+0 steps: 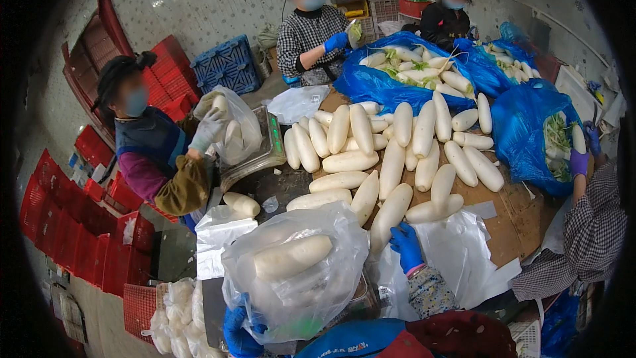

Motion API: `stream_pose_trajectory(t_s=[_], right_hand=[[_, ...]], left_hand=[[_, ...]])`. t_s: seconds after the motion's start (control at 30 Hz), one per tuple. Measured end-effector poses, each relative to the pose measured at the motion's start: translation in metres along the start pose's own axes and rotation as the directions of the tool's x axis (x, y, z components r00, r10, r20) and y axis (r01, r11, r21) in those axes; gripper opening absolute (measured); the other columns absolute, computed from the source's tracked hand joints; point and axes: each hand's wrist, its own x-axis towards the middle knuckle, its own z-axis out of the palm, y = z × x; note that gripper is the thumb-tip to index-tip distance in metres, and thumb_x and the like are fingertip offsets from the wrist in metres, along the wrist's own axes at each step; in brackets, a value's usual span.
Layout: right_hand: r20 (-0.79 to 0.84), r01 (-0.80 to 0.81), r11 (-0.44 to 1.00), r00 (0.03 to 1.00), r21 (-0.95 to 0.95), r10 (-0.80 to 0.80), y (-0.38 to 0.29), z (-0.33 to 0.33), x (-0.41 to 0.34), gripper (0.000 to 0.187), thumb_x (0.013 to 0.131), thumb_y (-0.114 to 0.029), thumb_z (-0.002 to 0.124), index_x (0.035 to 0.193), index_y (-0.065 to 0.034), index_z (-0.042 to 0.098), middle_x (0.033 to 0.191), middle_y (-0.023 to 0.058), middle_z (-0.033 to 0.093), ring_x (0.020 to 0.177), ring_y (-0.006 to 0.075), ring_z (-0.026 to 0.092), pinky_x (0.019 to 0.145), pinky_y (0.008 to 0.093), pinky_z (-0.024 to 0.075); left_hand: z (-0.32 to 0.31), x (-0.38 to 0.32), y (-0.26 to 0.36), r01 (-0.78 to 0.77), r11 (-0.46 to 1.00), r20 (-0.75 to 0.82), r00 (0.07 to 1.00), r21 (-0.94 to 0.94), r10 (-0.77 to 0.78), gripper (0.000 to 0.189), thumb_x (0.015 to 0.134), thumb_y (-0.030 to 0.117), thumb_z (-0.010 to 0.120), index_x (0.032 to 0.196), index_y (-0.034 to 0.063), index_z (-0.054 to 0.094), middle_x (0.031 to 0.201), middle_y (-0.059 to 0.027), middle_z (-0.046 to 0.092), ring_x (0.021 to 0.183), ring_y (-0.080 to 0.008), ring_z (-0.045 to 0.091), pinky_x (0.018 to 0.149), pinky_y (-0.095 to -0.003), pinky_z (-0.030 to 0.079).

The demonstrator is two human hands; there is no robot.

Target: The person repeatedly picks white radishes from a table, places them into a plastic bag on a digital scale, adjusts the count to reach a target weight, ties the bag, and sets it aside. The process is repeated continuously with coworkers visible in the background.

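My left hand (pixel 242 327), in a blue glove, grips the lower left edge of a clear plastic bag (pixel 343 258). A white radish (pixel 293 257) lies in the bag, which rests over a scale partly hidden beneath it. My right hand (pixel 407 246), also blue-gloved, is at the lower end of a peeled white radish (pixel 392 214); whether its fingers close on it cannot be told. Flat plastic bags (pixel 454 253) lie under and beside my right wrist. Many more white radishes (pixel 350 161) are heaped beyond both hands.
Blue plastic sacks (pixel 355 77) of leafy radishes line the far side. A co-worker at the left bags radishes at another scale (pixel 271 144); others stand at the back and right. Red crates (pixel 64 238) and filled bags (pixel 181 308) stand at the lower left.
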Motion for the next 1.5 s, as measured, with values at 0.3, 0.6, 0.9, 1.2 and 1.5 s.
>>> stream_pose_trajectory(t_s=[0.3, 0.6, 0.9, 1.2, 1.5], right_hand=[[-0.078, 0.167, 0.769, 0.959, -0.617, -0.271, -0.017, 0.026, 0.029, 0.100, 0.070, -0.041, 0.075, 0.140, 0.0042, 0.019, 0.135, 0.0270, 0.039, 0.125, 0.0350, 0.042, 0.100, 0.0377, 0.0386], [0.073, 0.295, 0.923, 0.956, -0.247, -0.286, -0.001, 0.008, 0.050, 0.087, 0.073, -0.028, 0.074, 0.139, -0.0006, 0.024, 0.125, 0.0160, 0.049, 0.114, 0.0280, 0.050, 0.095, 0.0377, 0.0436], [0.324, 0.039, 0.922, 0.930, 0.385, -0.174, -0.001, -0.041, 0.036, 0.052, 0.084, -0.027, 0.055, 0.128, -0.0017, 0.044, 0.119, 0.0126, 0.055, 0.110, 0.0290, 0.053, 0.099, 0.0408, 0.0409], [0.455, -0.005, 0.633, 0.699, 0.774, -0.552, -0.133, 0.027, -0.062, 0.070, 0.087, -0.037, 0.057, 0.142, -0.0079, 0.026, 0.143, 0.0152, 0.033, 0.126, 0.0305, 0.040, 0.107, 0.0427, 0.0317], [0.760, 0.556, 0.818, 0.465, 0.148, -0.454, -0.117, 0.132, -0.117, 0.073, 0.074, -0.030, 0.071, 0.137, -0.0094, 0.039, 0.137, 0.0138, 0.042, 0.118, 0.0313, 0.046, 0.101, 0.0414, 0.0363]], left_hand=[[-0.020, 0.006, -0.004, 0.050, 0.995, 0.121, 0.992, -0.092, -0.039, 0.050, 0.093, 0.022, 0.050, 0.139, 0.0116, 0.035, 0.096, -0.0012, 0.060, 0.062, -0.0089, 0.053, 0.052, -0.0215, 0.043], [-0.044, 0.003, -0.007, 0.056, 0.994, 0.319, 0.948, -0.098, -0.022, 0.065, 0.086, 0.021, 0.057, 0.143, 0.0119, 0.028, 0.128, -0.0059, 0.050, 0.100, -0.0168, 0.054, 0.077, -0.0290, 0.047], [-0.036, -0.010, 0.003, 0.017, 0.998, 0.274, 0.962, -0.056, -0.001, 0.071, 0.084, 0.020, 0.058, 0.145, 0.0113, 0.023, 0.133, -0.0029, 0.046, 0.119, -0.0174, 0.046, 0.084, -0.0317, 0.046], [-0.038, -0.009, 0.002, 0.017, 0.996, 0.365, 0.931, -0.089, 0.017, 0.067, 0.082, 0.021, 0.061, 0.141, 0.0062, 0.033, 0.126, -0.0029, 0.050, 0.096, -0.0125, 0.052, 0.077, -0.0283, 0.044], [-0.039, 0.015, 0.009, 0.135, 0.865, 0.605, 0.766, -0.483, 0.218, 0.046, 0.096, 0.020, 0.045, 0.136, -0.0014, 0.038, 0.125, -0.0127, 0.053, 0.104, -0.0153, 0.054, 0.085, -0.0277, 0.045]])
